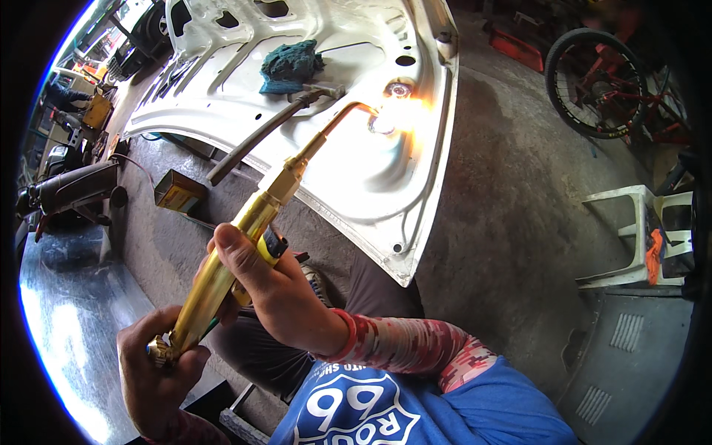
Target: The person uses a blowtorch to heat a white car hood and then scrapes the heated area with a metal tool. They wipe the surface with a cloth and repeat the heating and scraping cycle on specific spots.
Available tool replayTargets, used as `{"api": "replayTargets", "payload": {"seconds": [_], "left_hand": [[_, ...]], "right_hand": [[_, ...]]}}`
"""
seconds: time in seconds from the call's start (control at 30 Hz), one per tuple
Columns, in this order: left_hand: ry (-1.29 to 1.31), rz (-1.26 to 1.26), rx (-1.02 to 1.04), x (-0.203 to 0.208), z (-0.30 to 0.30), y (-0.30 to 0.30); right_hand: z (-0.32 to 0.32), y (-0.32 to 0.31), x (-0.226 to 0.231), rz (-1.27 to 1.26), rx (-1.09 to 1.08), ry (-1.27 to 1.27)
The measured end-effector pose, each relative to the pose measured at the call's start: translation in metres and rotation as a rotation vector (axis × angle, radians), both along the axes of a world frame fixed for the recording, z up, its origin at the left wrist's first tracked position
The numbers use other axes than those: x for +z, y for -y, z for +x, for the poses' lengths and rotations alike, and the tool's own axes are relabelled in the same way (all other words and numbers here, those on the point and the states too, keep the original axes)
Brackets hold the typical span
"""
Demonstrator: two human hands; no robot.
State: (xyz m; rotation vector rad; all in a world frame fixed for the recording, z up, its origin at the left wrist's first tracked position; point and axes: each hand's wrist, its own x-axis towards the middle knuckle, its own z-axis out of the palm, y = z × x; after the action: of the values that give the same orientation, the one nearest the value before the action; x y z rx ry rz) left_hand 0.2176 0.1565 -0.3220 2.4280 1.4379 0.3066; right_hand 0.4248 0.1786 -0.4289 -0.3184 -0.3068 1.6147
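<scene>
A brass gas torch (pixel 259 213) slants up and away from me, with a bright flame (pixel 404 115) at its bent tip. My right hand (pixel 278 293) is closed round the torch's body, thumb on top. Also in that hand is a small yellow thing with a black end, like a lighter (pixel 271 246). My left hand (pixel 159 371) grips the torch's rear end by the valve knob (pixel 158 348). The flame plays on a white car hood (pixel 326 178), near two round fittings; glare hides that spot. A hammer (pixel 259 137) and a crumpled teal cloth (pixel 291 65) lie on the hood.
A small yellow-and-dark box (pixel 180 191) stands on the concrete floor, left of the hood. A shiny metal sheet (pixel 74 326) lies at left. On the right are a red bicycle (pixel 601 85), a white plastic chair (pixel 630 237) with an orange rag, and a grey metal cabinet (pixel 630 356).
</scene>
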Motion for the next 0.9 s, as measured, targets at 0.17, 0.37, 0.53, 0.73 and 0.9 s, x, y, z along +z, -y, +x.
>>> {"api": "replayTargets", "payload": {"seconds": [0.17, 0.37, 0.53, 0.73, 0.9], "left_hand": [[0.198, -0.167, 0.284, 0.003, 0.011, 0.006], [0.175, -0.165, 0.322, 0.007, 0.019, 0.009], [0.037, -0.039, 0.104, 0.003, 0.006, 0.002], [0.105, -0.101, 0.19, 0.005, 0.002, 0.003], [0.181, -0.173, 0.282, 0.01, 0.007, 0.005]], "right_hand": [[-0.008, -0.001, 0.002, -0.059, 0.049, 0.02], [-0.005, -0.002, 0.001, -0.005, 0.02, 0.001], [-0.006, -0.002, 0.001, -0.007, 0.007, 0.004], [-0.01, -0.001, 0.001, 0.02, -0.004, 0.0], [-0.011, 0.0, 0.002, 0.024, 0.054, 0.0]]}}
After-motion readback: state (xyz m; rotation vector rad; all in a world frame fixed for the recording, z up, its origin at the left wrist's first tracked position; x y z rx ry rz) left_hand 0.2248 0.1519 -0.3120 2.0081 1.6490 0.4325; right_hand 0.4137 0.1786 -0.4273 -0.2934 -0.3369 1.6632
